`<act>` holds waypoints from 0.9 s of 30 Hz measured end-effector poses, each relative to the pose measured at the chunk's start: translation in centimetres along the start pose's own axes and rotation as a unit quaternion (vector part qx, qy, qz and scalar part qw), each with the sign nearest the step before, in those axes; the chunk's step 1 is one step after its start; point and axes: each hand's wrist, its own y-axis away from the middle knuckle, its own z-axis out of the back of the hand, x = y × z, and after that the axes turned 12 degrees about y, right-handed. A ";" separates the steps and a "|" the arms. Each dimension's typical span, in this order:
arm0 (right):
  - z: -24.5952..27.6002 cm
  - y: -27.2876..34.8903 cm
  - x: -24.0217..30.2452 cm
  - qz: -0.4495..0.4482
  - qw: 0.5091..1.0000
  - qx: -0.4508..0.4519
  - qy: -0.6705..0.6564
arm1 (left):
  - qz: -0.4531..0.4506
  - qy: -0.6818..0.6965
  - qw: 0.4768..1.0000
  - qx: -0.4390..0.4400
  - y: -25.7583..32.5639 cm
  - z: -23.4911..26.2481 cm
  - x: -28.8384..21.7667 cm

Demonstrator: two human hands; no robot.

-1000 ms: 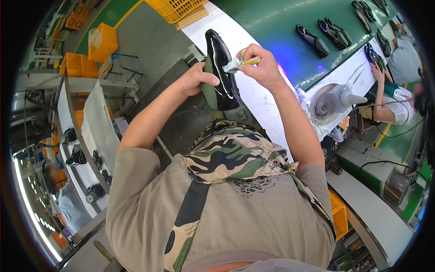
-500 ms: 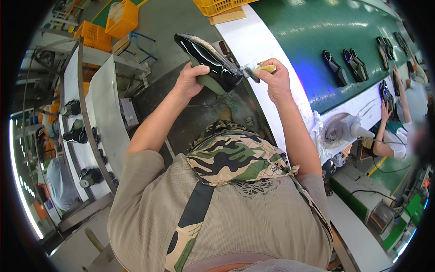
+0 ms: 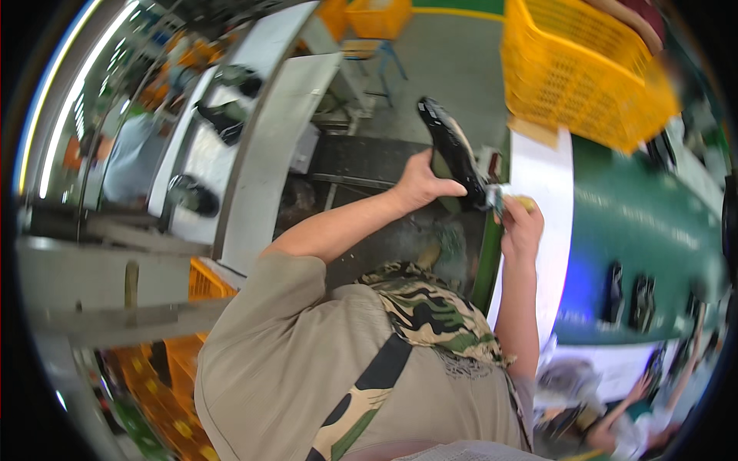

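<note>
A glossy black shoe upper [image 3: 450, 142] on an olive-green last [image 3: 440, 165] is tilted in front of me, its far end pointing up and left. My left hand [image 3: 419, 183] is closed round the last, with the thumb along its near side. At the shoe's lower right end, my right hand [image 3: 523, 224] pinches a small brush [image 3: 496, 197] with a yellowish handle. The brush head meets the shoe there or is very close to it; blur hides the exact contact.
A white ledge [image 3: 542, 177] borders the green conveyor belt [image 3: 638, 207], which carries several black shoes [image 3: 644, 303]. A yellow crate [image 3: 569, 73] stands at the far right beside a person's arm [image 3: 630, 19]. Left, a white rack [image 3: 204, 150] holds dark shoes. Another person [image 3: 634, 419] works at lower right.
My view has turned, so the rack and crate have shifted across the picture and a person's arm shows at the crate. Both hands keep their holds, with the brush still at the shoe's end.
</note>
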 end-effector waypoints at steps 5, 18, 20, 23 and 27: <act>-0.5 -1.8 0.3 0.016 0.998 0.036 -0.058 | -0.041 0.043 0.997 -0.058 -3.1 4.2 -8.7; 8.1 -0.5 -3.7 -0.044 0.998 -0.043 -0.033 | 0.047 -0.149 0.942 -0.299 -19.3 40.8 -27.9; 8.7 0.6 -3.0 -0.043 0.991 -0.125 -0.015 | 0.081 -0.175 0.961 -0.198 -21.4 44.9 -24.4; 13.2 0.7 -5.9 -0.061 0.987 -0.137 -0.062 | 0.162 -0.414 0.875 -0.191 -18.8 53.7 -36.7; 16.8 4.9 -4.7 -0.075 0.969 -0.230 -0.039 | 0.150 -0.654 0.696 -0.256 -23.0 48.5 -31.2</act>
